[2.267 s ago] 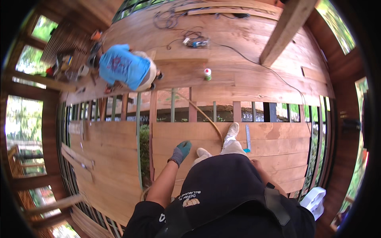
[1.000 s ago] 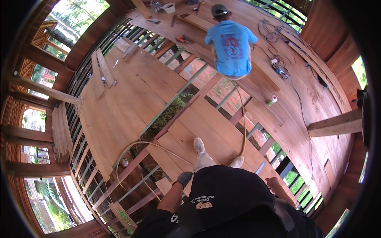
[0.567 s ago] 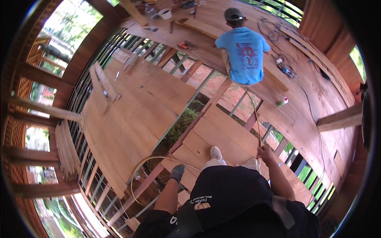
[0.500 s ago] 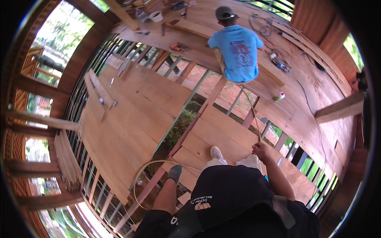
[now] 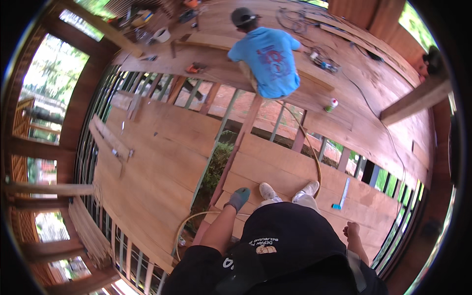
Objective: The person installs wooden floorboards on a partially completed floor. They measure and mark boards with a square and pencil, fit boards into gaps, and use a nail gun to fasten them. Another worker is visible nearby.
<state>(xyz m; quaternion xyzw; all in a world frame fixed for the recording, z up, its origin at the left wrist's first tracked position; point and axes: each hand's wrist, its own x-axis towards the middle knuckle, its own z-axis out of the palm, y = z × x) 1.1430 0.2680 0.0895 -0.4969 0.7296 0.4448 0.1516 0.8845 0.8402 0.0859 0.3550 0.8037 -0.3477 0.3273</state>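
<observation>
My left hand (image 5: pixel 239 198), in a grey-green glove, hangs over the gap beside the boards; its fingers are too small to make out. A yellow-brown hose (image 5: pixel 314 155) curves from behind the crouching person down to my right shoe (image 5: pixel 308 191). Another stretch of it loops past my left forearm. My right hand (image 5: pixel 351 229) is at my right side, fingers curled in, with nothing visible in it and apart from the hose. Near it on the boards lies a try square (image 5: pixel 342 196) with a blue handle and metal blade.
A person in a blue shirt (image 5: pixel 270 61) crouches ahead with their back to me. Open gaps between floor joists (image 5: pixel 246 118) run ahead and beside me. Loose planks (image 5: pixel 105 140) lie left. A green-and-white bottle (image 5: pixel 331 105), power tool (image 5: pixel 324 64) and cables are farther off.
My right hand has let go of the hose and drawn back to my right side. The hose has dropped beside my right shoe. The try square has come into full view.
</observation>
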